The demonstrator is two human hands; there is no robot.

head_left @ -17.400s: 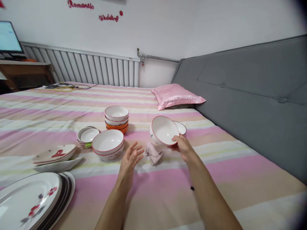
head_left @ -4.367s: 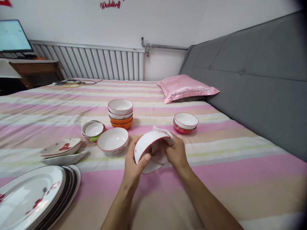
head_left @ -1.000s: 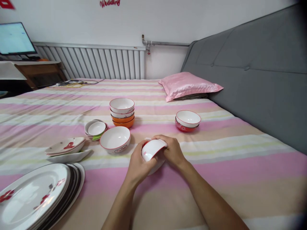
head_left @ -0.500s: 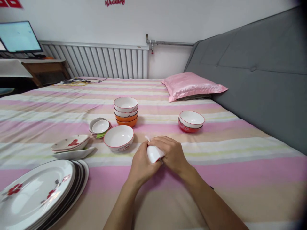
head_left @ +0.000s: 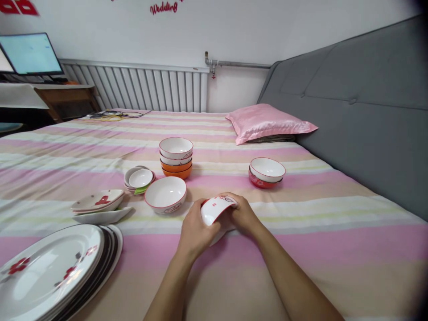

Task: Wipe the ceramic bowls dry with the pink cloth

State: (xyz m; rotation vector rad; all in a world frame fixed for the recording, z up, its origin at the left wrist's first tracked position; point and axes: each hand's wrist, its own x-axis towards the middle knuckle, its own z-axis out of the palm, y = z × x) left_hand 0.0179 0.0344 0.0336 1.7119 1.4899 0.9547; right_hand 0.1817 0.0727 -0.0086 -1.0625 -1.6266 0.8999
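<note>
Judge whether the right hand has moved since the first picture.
Yes, leftward: the right hand now lines up nearer the left end of the pink pillow.

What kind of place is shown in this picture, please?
Most likely a bedroom: there is a padded grey headboard, a pink pillow near it, and a striped bedsheet.

Behind the striped bed (head_left: pixel 337 245) I see a white wall (head_left: pixel 284 31) with red letters (head_left: pixel 163 8) that read "Wedding". Under them stands a pale ribbed radiator (head_left: pixel 140 88), and on its right side a grey pipe (head_left: pixel 244 64) runs with a small red valve (head_left: pixel 213 76). A grey padded headboard (head_left: pixel 354 76) closes the right side for me. At the far left I notice a wooden desk (head_left: pixel 73 106), carrying a lit monitor (head_left: pixel 30 53).
</note>
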